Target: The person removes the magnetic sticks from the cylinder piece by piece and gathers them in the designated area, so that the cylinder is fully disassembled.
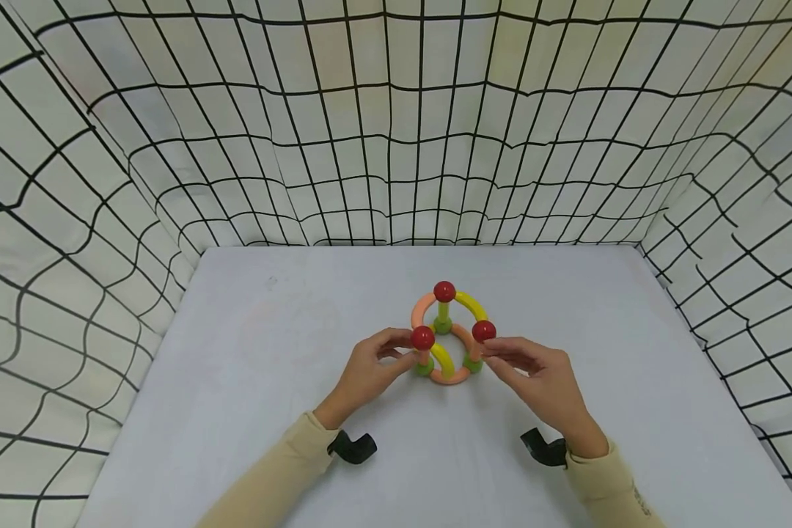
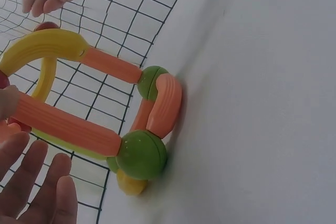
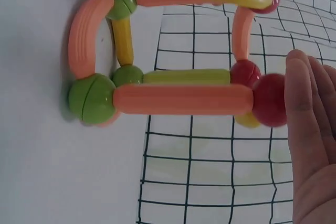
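Observation:
A toy frame of ribbed rods and balls stands upright on the table, with red balls on top and green balls point(image 3: 93, 98) below. My left hand point(image 1: 372, 367) pinches the upper part of an orange rod point(image 2: 68, 124) under the left red ball point(image 1: 423, 338). A curved yellow rod point(image 1: 444, 359) hangs from that ball, its far end away from the right red ball point(image 1: 484, 331). Beside that right ball is my right hand point(image 1: 537, 378), fingers straight. In the right wrist view its fingers point(image 3: 302, 98) lie right at the ball. A third red ball point(image 1: 444, 291) tops the back upright.
The white table point(image 1: 270, 315) spreads around the frame. Black netting point(image 1: 402, 158) over pale walls encloses its back and sides. Black wrist mounts point(image 1: 353, 446) stick out from both tan sleeves point(image 1: 284, 469).

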`<state>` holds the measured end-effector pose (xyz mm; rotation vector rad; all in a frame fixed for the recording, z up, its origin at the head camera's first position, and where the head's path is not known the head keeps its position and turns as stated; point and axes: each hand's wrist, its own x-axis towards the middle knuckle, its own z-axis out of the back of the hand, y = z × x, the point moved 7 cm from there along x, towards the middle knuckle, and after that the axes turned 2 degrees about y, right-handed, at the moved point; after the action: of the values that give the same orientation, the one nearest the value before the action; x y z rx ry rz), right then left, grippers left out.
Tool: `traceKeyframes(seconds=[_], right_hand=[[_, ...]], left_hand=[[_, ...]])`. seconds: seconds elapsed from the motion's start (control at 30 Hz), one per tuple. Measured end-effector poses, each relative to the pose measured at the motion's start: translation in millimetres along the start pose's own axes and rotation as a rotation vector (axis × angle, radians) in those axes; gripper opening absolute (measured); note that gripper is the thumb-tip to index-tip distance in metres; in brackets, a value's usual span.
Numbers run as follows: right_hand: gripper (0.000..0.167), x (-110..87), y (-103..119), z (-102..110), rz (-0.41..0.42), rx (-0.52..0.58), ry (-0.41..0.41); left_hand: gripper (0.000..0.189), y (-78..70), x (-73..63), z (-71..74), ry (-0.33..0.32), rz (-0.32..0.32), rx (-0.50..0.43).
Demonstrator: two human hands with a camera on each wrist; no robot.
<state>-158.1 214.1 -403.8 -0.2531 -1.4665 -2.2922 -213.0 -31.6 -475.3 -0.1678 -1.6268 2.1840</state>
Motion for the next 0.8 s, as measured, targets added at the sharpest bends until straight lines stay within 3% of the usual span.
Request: traceKeyframes(seconds=[0.3, 0.6, 0.8], right_hand=[[0.033, -5.5, -4.3, -36.4, 0.025, -0.096, 0.075], [0.038, 6.6, -9.1, -50.7, 0.021, -0.068, 0.047], [0.039, 11.7, -7.1, -53.1, 0.015, -0.067, 0.001]], left_hand=[[0.030, 0.5, 3.1, -6.3, -0.025, 0.003, -0.011], [0.027, -2.8, 5.9, -8.4, -0.044, -0.037, 0.000], [0.025, -3.2, 7.3, -8.9, -0.046, -0.025, 0.008]])
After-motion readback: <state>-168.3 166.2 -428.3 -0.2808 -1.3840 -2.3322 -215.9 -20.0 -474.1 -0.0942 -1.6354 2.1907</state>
